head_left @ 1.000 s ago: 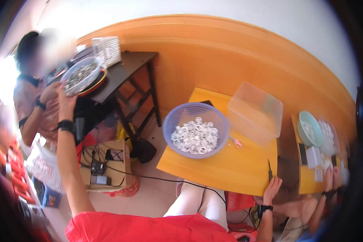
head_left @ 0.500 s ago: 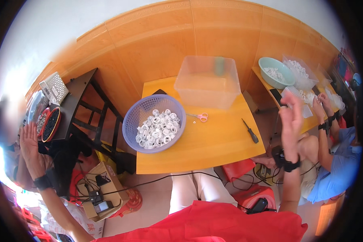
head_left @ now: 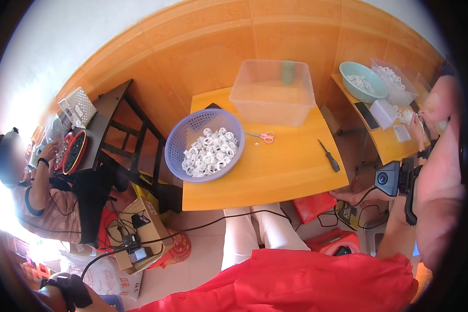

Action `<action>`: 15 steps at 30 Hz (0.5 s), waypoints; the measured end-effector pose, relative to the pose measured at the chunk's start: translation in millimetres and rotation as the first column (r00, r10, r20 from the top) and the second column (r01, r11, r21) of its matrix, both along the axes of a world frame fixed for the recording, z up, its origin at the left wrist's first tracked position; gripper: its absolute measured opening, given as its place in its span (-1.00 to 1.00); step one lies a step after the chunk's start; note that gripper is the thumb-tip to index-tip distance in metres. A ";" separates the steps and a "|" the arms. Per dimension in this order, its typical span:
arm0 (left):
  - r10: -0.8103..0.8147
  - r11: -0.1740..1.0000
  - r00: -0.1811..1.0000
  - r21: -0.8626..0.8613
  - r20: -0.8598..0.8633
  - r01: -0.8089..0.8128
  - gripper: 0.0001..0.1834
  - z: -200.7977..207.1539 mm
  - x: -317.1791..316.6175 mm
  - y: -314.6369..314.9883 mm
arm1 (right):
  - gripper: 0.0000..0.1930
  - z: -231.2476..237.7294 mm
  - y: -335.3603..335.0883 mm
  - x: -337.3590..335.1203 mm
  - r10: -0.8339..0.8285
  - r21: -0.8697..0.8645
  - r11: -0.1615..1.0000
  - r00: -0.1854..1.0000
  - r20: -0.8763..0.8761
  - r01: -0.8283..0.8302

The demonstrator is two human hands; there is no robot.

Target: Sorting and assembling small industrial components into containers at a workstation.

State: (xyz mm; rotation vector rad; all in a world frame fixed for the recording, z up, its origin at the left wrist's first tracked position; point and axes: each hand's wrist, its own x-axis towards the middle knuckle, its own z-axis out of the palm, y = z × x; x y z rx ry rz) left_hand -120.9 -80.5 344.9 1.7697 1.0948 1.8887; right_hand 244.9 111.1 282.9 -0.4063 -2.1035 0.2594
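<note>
Only a small part of my left hand (head_left: 51, 298) shows at the lower left rim, beside its dark wrist strap; its fingers are out of sight. Raised close at the right rim, my right hand (head_left: 442, 101) is partly cut off, and its fingers cannot be made out. A wrist-mounted camera (head_left: 389, 179) sits on that arm. On the yellow table (head_left: 275, 179) before me stands a purple perforated basket (head_left: 174, 136) with many small white plastic pieces (head_left: 213, 153). Neither hand touches the basket. Pink-handled scissors (head_left: 267, 137) and a dark-handled screwdriver (head_left: 330, 158) lie to its right.
A clear plastic bin (head_left: 272, 99) stands at the table's back. At the right, a person's hands (head_left: 417, 127) work near a teal basin (head_left: 363, 93). Another person's hand (head_left: 49, 151) is by red-rimmed trays at the left. A black cable (head_left: 208, 227) crosses above my legs.
My left hand has dropped from the left side to the lower left rim. My right hand has moved outward to the right rim, closer to view. The view has shifted slightly.
</note>
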 end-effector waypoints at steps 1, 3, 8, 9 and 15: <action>-0.010 1.000 1.000 -0.002 -0.002 0.010 -0.24 0.1 1.3 2.6 | -0.30 -0.2 -0.8 0.7 -0.015 -0.009 1.000 1.000 -0.019 0.015; -0.033 0.999 0.999 0.000 -0.001 0.033 -0.26 0.0 4.6 7.5 | -0.29 2.7 -3.3 3.2 -0.048 -0.020 0.999 0.998 -0.052 0.047; -0.068 0.997 0.998 0.025 0.006 0.068 -0.32 -0.2 16.2 15.1 | -0.28 14.4 -4.8 9.8 -0.105 -0.034 0.994 0.986 -0.129 0.102; -0.072 0.997 0.997 0.034 0.006 0.071 -0.33 1.9 18.0 15.4 | -0.27 19.8 -4.4 9.9 -0.112 -0.033 0.994 0.983 -0.145 0.108; -0.018 0.997 0.999 0.071 -0.027 0.020 -0.40 20.8 18.4 0.8 | -0.26 42.8 5.9 -13.4 -0.079 -0.050 0.996 0.958 -0.276 0.068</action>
